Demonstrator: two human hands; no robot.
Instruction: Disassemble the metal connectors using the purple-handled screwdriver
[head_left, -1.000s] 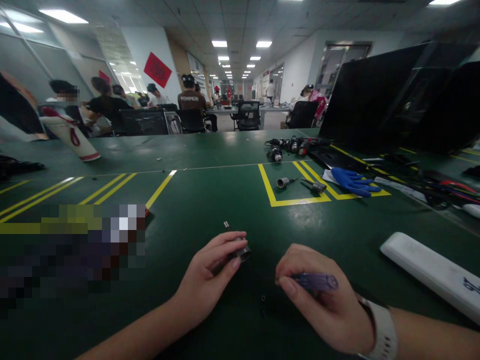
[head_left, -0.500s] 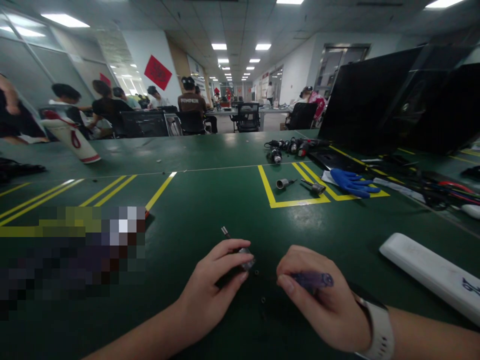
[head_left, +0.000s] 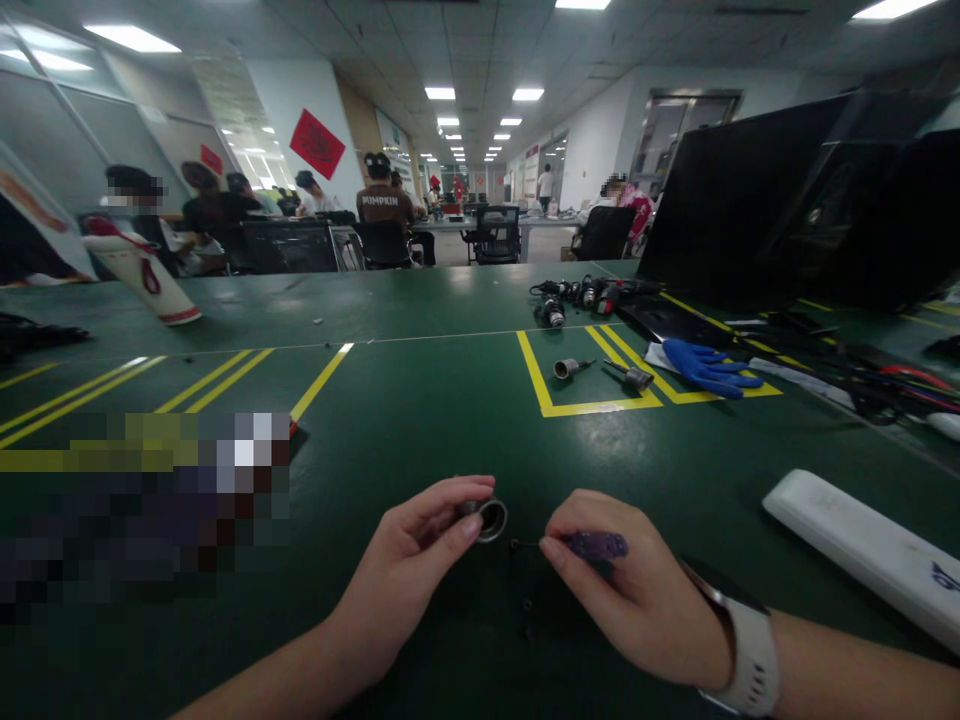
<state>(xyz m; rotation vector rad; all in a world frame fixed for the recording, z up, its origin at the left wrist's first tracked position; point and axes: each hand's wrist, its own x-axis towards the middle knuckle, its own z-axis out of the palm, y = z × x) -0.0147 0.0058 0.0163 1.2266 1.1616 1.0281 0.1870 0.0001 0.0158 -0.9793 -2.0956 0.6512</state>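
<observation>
My left hand [head_left: 409, 560] pinches a small metal cylindrical part [head_left: 489, 519], its open end turned toward my right hand. My right hand [head_left: 630, 600], with a white watch on the wrist, grips a purple-handled screwdriver [head_left: 592, 545]. The thin tip of that tool points left, close to the part's opening. A tiny dark screw [head_left: 527, 604] lies on the green table [head_left: 420, 400] just below the two hands.
Two more metal parts [head_left: 568, 367] [head_left: 634, 375] lie in a yellow-taped box ahead, next to a blue glove [head_left: 705, 365]. A pile of similar parts [head_left: 577, 293] and a black monitor [head_left: 742, 190] stand behind. A white bar [head_left: 862, 550] lies at right. People sit at far desks.
My left hand turned the metal part so its open end now faces right. My right hand moved left and brought the screwdriver tip up to it.
</observation>
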